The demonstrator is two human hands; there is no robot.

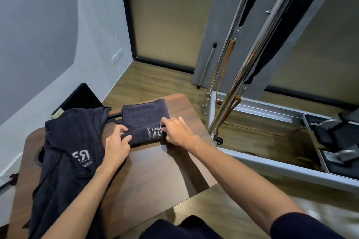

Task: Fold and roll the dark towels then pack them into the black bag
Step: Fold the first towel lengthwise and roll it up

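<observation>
Both hands, left hand [116, 141] and right hand [175, 132], pinch the half-rolled towel [143, 120] at twelve o'clock on the table [155, 170]; uneven pressure could skew the roll

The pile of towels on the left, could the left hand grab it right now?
Probably yes, once it lets go. The left hand grips the half-rolled towel, and the towel pile lies right beside that hand on the table with nothing between them.
</observation>
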